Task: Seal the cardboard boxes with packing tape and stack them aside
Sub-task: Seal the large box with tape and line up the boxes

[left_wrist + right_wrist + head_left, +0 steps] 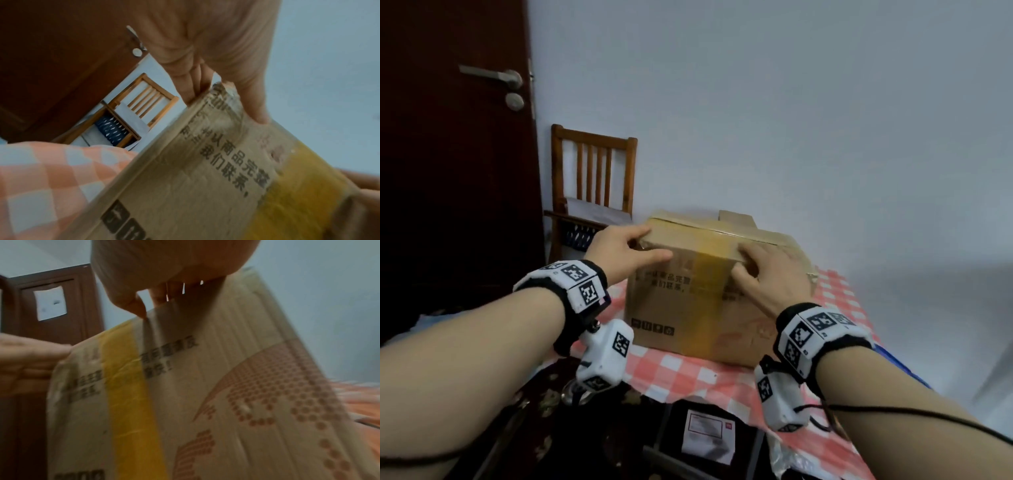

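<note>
On the checked counter [688,377] stands the cardboard box [671,301], upright, its flaps folded down, with a strip of yellowish packing tape [710,294] running across the top and down the middle of the near face. Black printed characters and a row of small handling symbols mark that face to the left of the tape; a faded reddish dotted pattern lies to the right of it.

At the box's near top-left corner rests the left hand [625,251], fingers [193,86] curled over the top edge and the thumb laid straight along the front face just below it, so the hand grips the corner. Just right of the tape, the right hand [767,274] sits on the near top edge, its fingers bent over onto the top and the thumb [133,306] touching the front face beside the strip. Each wrist wears a black band carrying white blocks with square black markers.

Behind the box a second piece of cardboard [736,217] sticks up. A dark item with a white label [709,435] lies below the counter's near edge. Farther left a wooden chair [592,181] stands against the pale wall, next to a dark brown door [455,171] with a metal handle [493,76].
</note>
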Motion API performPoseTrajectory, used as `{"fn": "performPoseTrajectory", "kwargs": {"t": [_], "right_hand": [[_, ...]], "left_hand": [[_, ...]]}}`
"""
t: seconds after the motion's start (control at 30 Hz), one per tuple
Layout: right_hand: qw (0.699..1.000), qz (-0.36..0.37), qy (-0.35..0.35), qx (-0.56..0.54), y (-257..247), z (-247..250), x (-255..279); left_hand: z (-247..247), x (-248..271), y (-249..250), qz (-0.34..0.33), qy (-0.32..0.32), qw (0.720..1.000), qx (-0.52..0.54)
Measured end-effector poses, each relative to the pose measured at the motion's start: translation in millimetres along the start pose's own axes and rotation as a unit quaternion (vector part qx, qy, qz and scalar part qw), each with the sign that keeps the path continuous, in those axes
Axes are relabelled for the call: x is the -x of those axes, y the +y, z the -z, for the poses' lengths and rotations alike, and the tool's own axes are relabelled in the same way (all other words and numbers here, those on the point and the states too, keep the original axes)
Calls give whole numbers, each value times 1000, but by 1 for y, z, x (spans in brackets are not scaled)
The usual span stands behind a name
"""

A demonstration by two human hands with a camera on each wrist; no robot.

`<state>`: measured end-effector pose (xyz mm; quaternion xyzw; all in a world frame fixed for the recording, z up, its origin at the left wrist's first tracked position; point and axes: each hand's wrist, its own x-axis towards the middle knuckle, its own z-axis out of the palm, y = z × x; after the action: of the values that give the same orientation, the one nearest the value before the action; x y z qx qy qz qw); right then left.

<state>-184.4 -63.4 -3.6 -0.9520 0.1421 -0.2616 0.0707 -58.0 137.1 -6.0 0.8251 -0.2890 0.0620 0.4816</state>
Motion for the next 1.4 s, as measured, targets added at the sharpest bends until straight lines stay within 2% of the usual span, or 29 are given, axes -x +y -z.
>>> {"fn": "performPoseTrajectory", "kwargs": {"t": [0.13, 0.3, 0.37, 0.5, 0.63, 0.77, 0.87, 0.93, 0.97, 1.03, 1.07, 1.13, 1.23, 1.33, 1.4], "right_hand": [[999, 45, -22, 18, -32, -10, -10], [990, 117, -77, 23, -69, -24, -29], [987, 127, -96, 21, -82, -27, -37], [991, 84, -95, -33, -84, -27, -49], [991, 72, -83, -76, -83, -29, -50], [991, 68, -75, -84, -84, -31, -49], [984, 59, -93, -138, -81, -23, -47], [980, 34, -76, -180, -74, -17, -43], [986, 13, -45, -163, -68, -15, -40], [997, -53, 31, -55, -49, -12, -35], [995, -93, 43, 5, -39, -10, -31], [982, -181, 15, 60, -24, -8, -25], [962, -266, -33, 56, -11, -3, -23], [956, -280, -73, 38, 3, 8, -30], [962, -269, -52, 3, 11, 13, -31]], "left_hand": [[-1, -8, -9, 59, 40, 980, 185], [-6, -7, -24, 108, 30, 939, 326], [-6, -7, -30, 110, 27, 933, 343], [-2, -8, -34, 126, 12, 921, 369], [0, -10, -29, 152, 15, 892, 426], [-4, -8, -33, 119, 19, 914, 388], [-3, -10, -36, 135, 22, 901, 411], [0, -12, -37, 160, 39, 902, 399], [0, -12, -38, 172, 40, 905, 387], [0, -10, -39, 188, 11, 919, 348], [-1, -7, -39, 184, -15, 927, 327], [-5, -2, -36, 157, -47, 942, 291], [-12, -1, -23, 92, -23, 955, 280], [-20, -3, -2, 63, 9, 951, 303], [-26, -3, 13, 55, 18, 941, 332]]}}
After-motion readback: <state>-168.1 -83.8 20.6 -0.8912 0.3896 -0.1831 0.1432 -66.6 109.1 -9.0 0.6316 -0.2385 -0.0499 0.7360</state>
